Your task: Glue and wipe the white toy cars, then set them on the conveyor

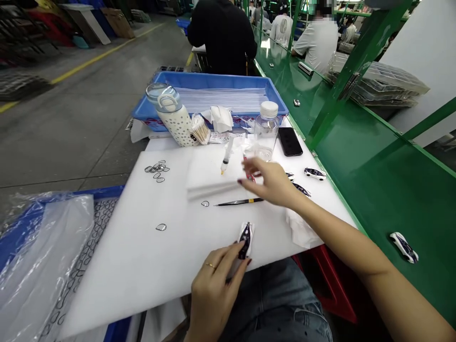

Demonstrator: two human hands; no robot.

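My left hand (220, 280) is closed on a small toy car (245, 240) with a dark top and white sides, near the front edge of the white foam sheet (124, 256). Stretched over the foam, my right hand (270, 180) has thumb and fingers apart, slightly blurred, with nothing visible between them. A red tool (250, 177), partly hidden, lies just under those fingers. To their left rests a syringe (226, 159) with an orange tip. Black tweezers (238, 202) lie below, beside a thin black ring (205, 204). Another ring (161, 227) is farther left.
Several black rings (156, 168) lie at the left. Behind stand a spotted bottle (174, 121), cotton swabs (200, 130), a clear bottle (266, 130), a phone (290, 141) and a blue bin (213, 80). Toy cars (315, 173) are at the right, by a green conveyor (402, 190).
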